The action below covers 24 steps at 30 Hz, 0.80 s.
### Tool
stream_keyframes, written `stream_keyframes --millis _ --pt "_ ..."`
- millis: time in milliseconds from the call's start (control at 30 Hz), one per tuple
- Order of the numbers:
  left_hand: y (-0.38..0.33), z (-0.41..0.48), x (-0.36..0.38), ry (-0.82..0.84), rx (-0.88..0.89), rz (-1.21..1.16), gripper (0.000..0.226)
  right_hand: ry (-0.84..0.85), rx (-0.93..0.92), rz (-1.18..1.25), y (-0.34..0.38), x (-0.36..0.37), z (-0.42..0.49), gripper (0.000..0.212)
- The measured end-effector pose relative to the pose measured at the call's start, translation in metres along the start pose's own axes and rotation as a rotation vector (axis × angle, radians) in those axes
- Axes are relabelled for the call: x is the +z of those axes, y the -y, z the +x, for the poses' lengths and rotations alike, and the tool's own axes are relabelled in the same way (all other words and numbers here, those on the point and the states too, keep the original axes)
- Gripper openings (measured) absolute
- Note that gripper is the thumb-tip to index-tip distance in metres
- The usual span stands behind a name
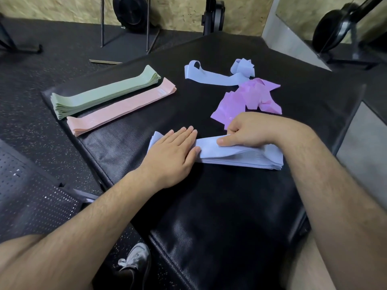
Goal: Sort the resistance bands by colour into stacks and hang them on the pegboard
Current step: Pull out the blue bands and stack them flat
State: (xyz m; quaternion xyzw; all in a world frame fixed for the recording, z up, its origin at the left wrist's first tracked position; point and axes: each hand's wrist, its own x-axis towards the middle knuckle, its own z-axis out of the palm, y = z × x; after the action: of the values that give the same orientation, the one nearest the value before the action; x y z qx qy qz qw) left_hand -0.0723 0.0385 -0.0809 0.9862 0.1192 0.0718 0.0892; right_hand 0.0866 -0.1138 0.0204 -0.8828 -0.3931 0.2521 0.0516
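1. The blue stack [234,156] lies flat on the black table [209,206]. Its long axis runs left to right across the view, and the right end sits slightly nearer the person.
2. The left hand [173,149] lies palm down on the stack's left end. Its fingers [186,132] are straight and together, pointing away from the person and pressing the bands flat.
3. The right hand [249,130] grips the stack nearer its right end. The fingers are curled over the far edge, and the thumb lies along the top layer, pointing at the left hand's fingertips. The top layer bows up a little between the two hands.
4. Just beyond the right hand's fingers is a loose purple pile [249,97], crumpled with no single direction.
5. Farther beyond that pile lie loose blue bands [217,77], one stretched left to right and the other curled up at its right end.
6. Well beyond the left hand's fingers and to their left, a green stack [104,91] and a pink stack [121,107] lie side by side and touching. Their long axes are parallel, slanting from near-left to far-right, with the pink one closer to the fingers.
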Motion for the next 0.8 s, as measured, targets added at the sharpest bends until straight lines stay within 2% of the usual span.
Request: stream_keyframes --millis 267,333,433,533,800 --pt "-0.004 0.002 -0.004 0.024 -0.029 -0.028 0.058 -0.023 0.033 0.005 -0.004 0.016 0.006 0.045" --pt "-0.01 0.004 -0.006 -0.014 -0.034 0.003 0.059 -0.028 0.031 0.006 -0.004 0.017 0.007 0.046" --pt "-0.026 0.009 -0.004 -0.081 0.053 0.011 0.068 -0.046 0.018 -0.006 -0.004 0.019 0.008 0.047" --pt "-0.038 0.017 0.005 -0.027 0.124 -0.059 0.063 -0.058 -0.007 0.01 -0.007 0.021 0.009 0.045" --pt "-0.04 0.019 0.012 0.019 0.099 -0.05 0.066 -0.059 -0.036 0.049 -0.023 0.014 0.004 0.042"
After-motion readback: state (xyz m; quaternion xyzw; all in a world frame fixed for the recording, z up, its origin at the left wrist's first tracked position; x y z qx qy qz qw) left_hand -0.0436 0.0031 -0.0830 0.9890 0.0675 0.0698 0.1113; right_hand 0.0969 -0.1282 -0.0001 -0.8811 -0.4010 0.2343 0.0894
